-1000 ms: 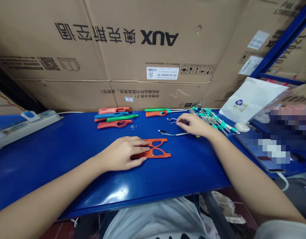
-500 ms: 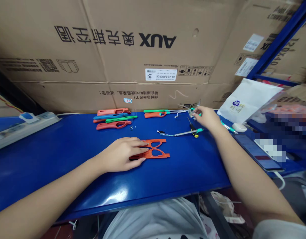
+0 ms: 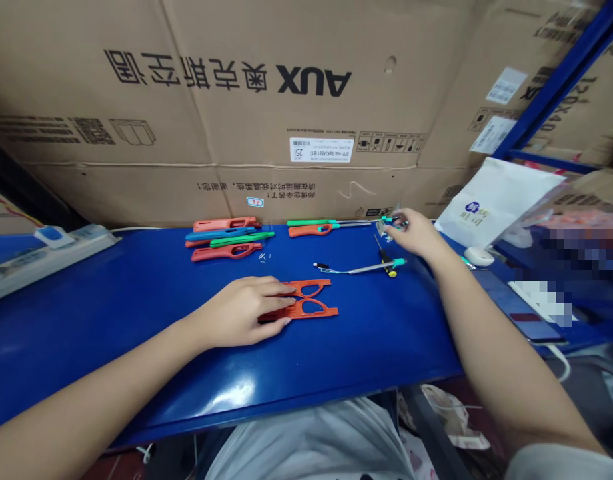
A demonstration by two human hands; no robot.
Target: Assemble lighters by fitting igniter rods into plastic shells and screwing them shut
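My left hand (image 3: 244,311) lies flat over the left ends of two orange lighter casing halves (image 3: 314,308), its fingers spread across them. The halves lie side by side, their trigger openings to the right; their other ends are hidden under the hand. Farther back, my right hand (image 3: 411,232) has its fingers curled in at a small pile of clear and metal parts (image 3: 383,230). What is between the fingertips is too small to make out. In front of that hand, a metal lighter tube with a teal end (image 3: 369,268) rests across a black-and-yellow screwdriver (image 3: 388,261).
Several coloured lighter handles (image 3: 226,240) lie at the back left, and an orange lighter (image 3: 310,231) beside a green one at the back. Right are a white bag (image 3: 494,203), a phone (image 3: 516,308) and a white mouse (image 3: 479,257). A power strip (image 3: 56,257) stands left.
My right hand has shifted slightly right. The thin rod and white bent piece seen left of it earlier no longer show. My left hand keeps its place on the casing halves.
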